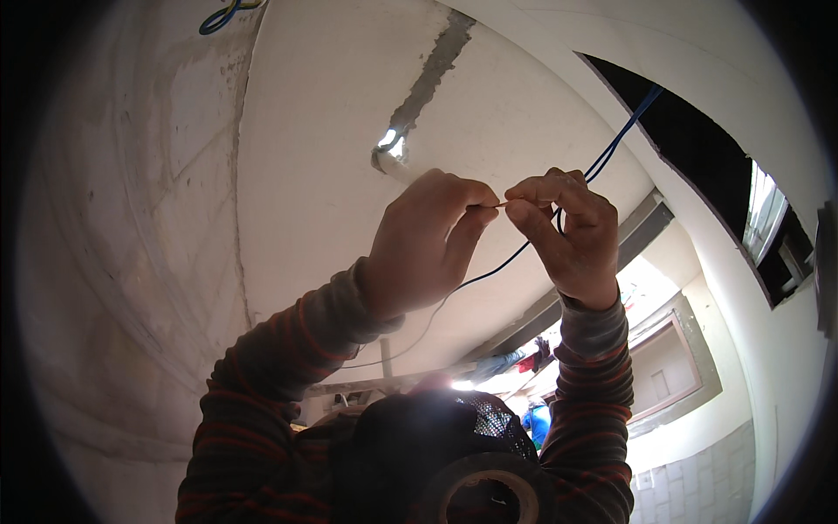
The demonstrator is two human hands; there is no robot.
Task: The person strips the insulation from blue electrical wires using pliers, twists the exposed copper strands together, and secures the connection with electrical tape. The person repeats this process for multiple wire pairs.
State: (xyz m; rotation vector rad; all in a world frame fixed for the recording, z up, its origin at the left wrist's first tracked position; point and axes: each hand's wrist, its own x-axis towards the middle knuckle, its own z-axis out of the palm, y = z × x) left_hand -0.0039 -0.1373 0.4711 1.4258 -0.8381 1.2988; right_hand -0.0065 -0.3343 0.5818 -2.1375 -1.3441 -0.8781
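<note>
- One hand, the left (428, 240), pinches the thin wire end (500, 206) between thumb and forefinger; twisting too hard could, I judge, snap it.
- Dark cable (496, 270) sags below the fingertips; its weight might tug the work loose.
- That wire end sits between both hands' fingertips, where the right hand (572, 231) also pinches it; a slack pinch could let it slip.
- Blue wires (614, 148) rise past the right hand; snagging them might jerk it.
- Dark ceiling opening (698, 148), the nearest thing to a container, holds their upper stretch.

Pale panel (742, 65); blue wires (643, 106) through dark opening (690, 127).
</note>
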